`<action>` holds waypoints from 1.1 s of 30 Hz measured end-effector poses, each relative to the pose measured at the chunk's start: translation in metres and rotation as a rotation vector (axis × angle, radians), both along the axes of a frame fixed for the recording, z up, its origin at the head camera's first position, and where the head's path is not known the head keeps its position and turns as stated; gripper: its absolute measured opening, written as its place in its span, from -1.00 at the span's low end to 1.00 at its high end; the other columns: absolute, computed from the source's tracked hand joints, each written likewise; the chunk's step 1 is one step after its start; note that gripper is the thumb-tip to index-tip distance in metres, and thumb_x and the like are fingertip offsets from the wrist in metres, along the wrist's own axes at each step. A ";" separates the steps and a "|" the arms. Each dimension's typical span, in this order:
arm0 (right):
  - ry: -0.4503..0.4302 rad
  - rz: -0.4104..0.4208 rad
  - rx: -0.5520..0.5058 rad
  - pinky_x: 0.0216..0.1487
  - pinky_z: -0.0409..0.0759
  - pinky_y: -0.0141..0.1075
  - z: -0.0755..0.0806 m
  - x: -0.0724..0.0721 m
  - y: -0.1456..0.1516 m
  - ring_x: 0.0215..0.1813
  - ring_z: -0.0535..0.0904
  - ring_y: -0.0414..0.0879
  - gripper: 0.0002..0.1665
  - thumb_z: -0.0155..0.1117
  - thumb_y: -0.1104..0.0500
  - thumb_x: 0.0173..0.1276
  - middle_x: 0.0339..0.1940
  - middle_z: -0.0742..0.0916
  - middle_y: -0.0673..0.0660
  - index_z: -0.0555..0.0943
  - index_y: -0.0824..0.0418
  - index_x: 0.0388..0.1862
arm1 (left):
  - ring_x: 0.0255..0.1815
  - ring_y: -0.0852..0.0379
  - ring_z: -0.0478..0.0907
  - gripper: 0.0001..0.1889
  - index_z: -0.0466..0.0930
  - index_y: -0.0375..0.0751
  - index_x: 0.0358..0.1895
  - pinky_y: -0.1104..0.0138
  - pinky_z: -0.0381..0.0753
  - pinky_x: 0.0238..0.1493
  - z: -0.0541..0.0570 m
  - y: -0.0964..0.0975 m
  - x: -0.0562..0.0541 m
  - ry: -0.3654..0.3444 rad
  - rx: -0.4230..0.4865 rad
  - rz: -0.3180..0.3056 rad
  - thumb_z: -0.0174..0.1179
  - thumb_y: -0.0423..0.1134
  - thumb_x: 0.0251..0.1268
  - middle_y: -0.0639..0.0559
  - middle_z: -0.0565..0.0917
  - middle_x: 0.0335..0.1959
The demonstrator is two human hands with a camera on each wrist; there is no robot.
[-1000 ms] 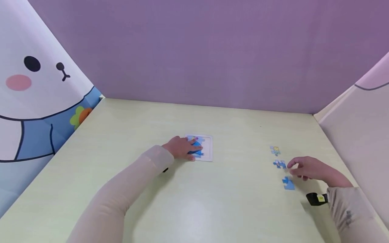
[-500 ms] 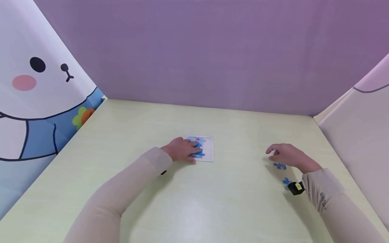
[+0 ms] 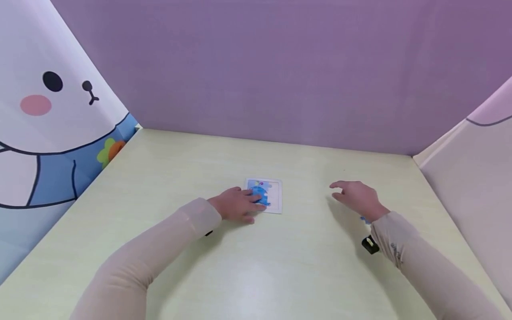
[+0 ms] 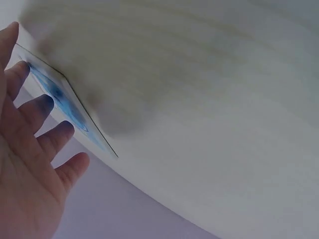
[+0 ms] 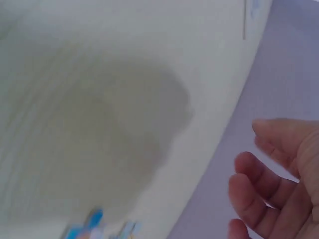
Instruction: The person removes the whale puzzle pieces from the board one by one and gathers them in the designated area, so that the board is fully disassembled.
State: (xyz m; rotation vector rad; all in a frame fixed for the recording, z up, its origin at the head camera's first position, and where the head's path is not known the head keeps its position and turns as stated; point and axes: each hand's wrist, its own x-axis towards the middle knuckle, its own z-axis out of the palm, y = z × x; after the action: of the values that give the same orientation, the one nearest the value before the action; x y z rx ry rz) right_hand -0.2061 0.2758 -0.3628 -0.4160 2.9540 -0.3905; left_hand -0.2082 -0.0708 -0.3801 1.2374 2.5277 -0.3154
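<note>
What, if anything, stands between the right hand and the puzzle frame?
Nothing visible: between the right hand and the puzzle frame, only tabletop shows. In the head view, the left hand covers the frame's lower left part.

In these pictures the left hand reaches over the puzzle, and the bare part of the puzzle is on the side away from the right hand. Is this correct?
Not quite: the left hand does reach over the puzzle, but the bare part is on the side towards the right hand, as the head view shows.
</note>
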 end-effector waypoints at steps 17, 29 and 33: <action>0.112 0.123 0.027 -0.70 0.36 -0.34 -0.018 -0.013 -0.069 -0.22 0.70 -0.06 -0.66 0.25 0.12 0.35 -0.19 0.77 0.15 0.67 0.13 0.08 | 0.38 -0.13 0.29 -0.56 0.39 0.21 0.36 0.08 0.47 0.07 0.000 -0.008 -0.002 0.067 0.024 -0.091 -0.08 -0.26 0.51 0.03 0.35 0.39; 0.025 0.121 0.029 -0.54 0.48 -0.32 -0.017 -0.029 -0.098 -0.11 0.67 -0.04 -0.66 0.26 0.07 0.35 -0.07 0.75 0.13 0.68 0.10 0.07 | 0.30 -0.13 0.39 -0.58 0.45 0.17 0.32 0.12 0.52 0.05 -0.001 -0.008 -0.004 0.064 0.068 -0.103 -0.02 -0.27 0.48 -0.01 0.42 0.34; -0.035 0.071 -0.012 -0.38 0.53 -0.24 -0.015 -0.038 -0.107 -0.03 0.64 -0.02 -0.65 0.26 0.05 0.35 0.02 0.72 0.14 0.68 0.08 0.08 | 0.17 -0.08 0.53 -0.60 0.49 0.15 0.29 0.20 0.59 -0.09 -0.001 -0.007 -0.007 0.075 0.110 -0.139 0.01 -0.25 0.46 -0.04 0.47 0.28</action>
State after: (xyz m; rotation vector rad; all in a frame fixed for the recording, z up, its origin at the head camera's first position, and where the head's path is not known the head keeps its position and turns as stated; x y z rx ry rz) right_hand -0.2438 0.1683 -0.3776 -0.5091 2.8950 -0.4036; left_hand -0.2149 -0.0779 -0.3815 1.4741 2.5576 -0.2620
